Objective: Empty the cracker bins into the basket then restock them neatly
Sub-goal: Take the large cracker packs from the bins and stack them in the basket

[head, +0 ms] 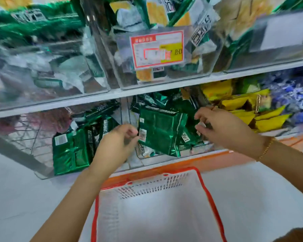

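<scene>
The left hand (117,145) has its thumb and curled fingers closed on the left edge of a large green packet (162,130), just beside the barcode. The right hand (224,126) reaches into the same clear bin (143,159) with its fingers bent among the smaller packets; something pale sits at the fingertips, but blur hides whether it is gripped, so I cannot tell.

The packet stands tilted against the heap in the middle bin of the lower shelf, and more green packets (70,151) fill the bin to the left. The basket (206,189) waits right below on the floor, white with an orange rim, and no packet shows in the part of it in view, so emptying looks barely begun.

These are foil pouches – light, glossy and likely slippery, with crackers inside that would break under a squeeze. A pinch on the sealed edge, as the left hand has it, spares the contents but may slip if the pouch swings. A flat hold across the broad faces, or a scoop with both hands under several at once, would be safer – the drop to the basket is short, so lowering rather than tossing should keep them whole
</scene>
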Motion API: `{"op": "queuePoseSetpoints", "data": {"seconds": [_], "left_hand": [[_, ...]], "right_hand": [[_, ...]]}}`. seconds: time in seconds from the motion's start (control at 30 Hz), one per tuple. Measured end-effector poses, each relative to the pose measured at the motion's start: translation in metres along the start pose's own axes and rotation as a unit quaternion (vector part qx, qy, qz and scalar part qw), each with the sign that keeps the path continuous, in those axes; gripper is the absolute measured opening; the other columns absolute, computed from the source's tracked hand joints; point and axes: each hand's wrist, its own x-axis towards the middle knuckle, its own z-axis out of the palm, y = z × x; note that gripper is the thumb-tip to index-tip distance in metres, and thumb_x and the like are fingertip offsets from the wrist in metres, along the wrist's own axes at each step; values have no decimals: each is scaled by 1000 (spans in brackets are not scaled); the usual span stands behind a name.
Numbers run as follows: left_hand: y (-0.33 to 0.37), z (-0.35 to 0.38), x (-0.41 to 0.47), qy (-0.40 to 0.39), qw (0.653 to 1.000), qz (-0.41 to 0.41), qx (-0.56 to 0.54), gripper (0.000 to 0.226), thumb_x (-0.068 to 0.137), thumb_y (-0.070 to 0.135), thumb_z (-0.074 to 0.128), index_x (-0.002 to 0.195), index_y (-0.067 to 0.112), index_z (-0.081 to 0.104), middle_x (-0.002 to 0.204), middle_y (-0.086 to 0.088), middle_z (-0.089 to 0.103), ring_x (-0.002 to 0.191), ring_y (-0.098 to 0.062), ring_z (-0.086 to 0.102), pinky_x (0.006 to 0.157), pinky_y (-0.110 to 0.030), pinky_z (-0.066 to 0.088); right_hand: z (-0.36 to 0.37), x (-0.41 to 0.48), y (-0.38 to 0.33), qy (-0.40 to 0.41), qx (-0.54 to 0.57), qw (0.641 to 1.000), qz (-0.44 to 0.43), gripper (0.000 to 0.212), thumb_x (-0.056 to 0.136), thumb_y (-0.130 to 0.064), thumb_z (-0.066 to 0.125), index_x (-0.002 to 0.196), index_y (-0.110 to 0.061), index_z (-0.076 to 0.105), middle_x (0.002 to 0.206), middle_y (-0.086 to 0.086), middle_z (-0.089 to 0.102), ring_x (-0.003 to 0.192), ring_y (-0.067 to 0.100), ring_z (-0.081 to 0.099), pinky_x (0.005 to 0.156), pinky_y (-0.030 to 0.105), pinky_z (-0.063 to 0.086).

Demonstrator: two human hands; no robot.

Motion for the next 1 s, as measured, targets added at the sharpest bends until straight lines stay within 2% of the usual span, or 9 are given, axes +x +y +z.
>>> {"op": "queuePoseSetpoints", "data": {"seconds": [0.1, 0.23, 0.33, 0.47, 0.6, 0.67, 0.77, 0.9, 1.0], "left_hand": [[-6, 8, 2, 27, 1000, 7, 5, 8, 90, 23, 63, 95, 24, 57, 83, 19, 53, 79, 6, 51, 66, -12, 39], [3, 11, -1, 76, 997, 5, 0, 8, 91, 27, 61, 90, 26, 54, 80, 15, 56, 77, -1, 55, 71, -30, 50], [23, 21, -11, 138, 989, -18, -54, 20, 90, 39, 60, 91, 21, 55, 84, 10, 59, 77, -3, 56, 72, -30, 50], [59, 52, -17, 132, 988, -72, -36, 62, 81, 56, 63, 126, 19, 41, 119, 6, 44, 99, -11, 49, 76, -27, 41], [90, 95, -5, 143, 986, -81, 18, 96, 79, 46, 71, 147, 9, 14, 150, -10, 21, 138, -26, 25, 112, -36, 31], [95, 104, -2, 155, 982, -98, 38, 103, 81, 35, 72, 151, 8, 2, 155, -14, 9, 143, -30, 14, 118, -39, 21], [94, 105, -4, 197, 975, -105, 4, 107, 79, 28, 74, 152, 12, -3, 157, -15, 4, 145, -32, 14, 116, -41, 27], [90, 90, -8, 273, 954, -118, -35, 107, 80, 27, 73, 152, 14, -5, 157, -8, 8, 139, -28, 26, 92, -29, 43], [92, 79, -11, 257, 952, -167, -21, 106, 82, 31, 73, 152, 12, -4, 154, -13, 19, 131, -30, 40, 85, -34, 50]], "right_hand": [[12, 4, 10, 35, 13, 999, -13, 33, 91, -29, 61, 121, -14, 55, 104, 6, 60, 95, 23, 59, 78, 34, 49], [25, 5, 13, 24, -1, 999, -27, 51, 87, -48, 62, 128, -21, 46, 119, 2, 56, 102, 18, 57, 82, 31, 48], [42, -4, 7, -9, -10, 1000, -9, 81, 74, -66, 63, 137, -25, 34, 129, -2, 44, 111, 18, 53, 86, 29, 45], [70, -15, -3, 78, 54, 995, 32, 85, 77, -53, 71, 143, -20, 29, 133, 6, 42, 115, 25, 53, 91, 35, 45], [87, -18, -18, 123, 75, 984, 102, 93, 78, -36, 76, 149, -16, 20, 137, 11, 38, 119, 30, 49, 87, 39, 48], [92, -20, -24, 156, 56, 980, 111, 89, 80, -34, 73, 149, -16, 20, 137, 11, 39, 115, 30, 52, 80, 37, 50], [86, -22, -27, 199, 19, 974, 105, 75, 85, -38, 65, 146, -16, 26, 132, 11, 47, 108, 29, 58, 72, 36, 51], [67, -19, -16, 252, 23, 960, 122, 56, 92, -37, 58, 137, -10, 36, 113, 13, 61, 89, 31, 65, 58, 33, 46], [55, -14, -6, 226, 72, 958, 160, 44, 93, -36, 59, 122, -5, 48, 101, 15, 67, 82, 32, 66, 57, 34, 52]]}}
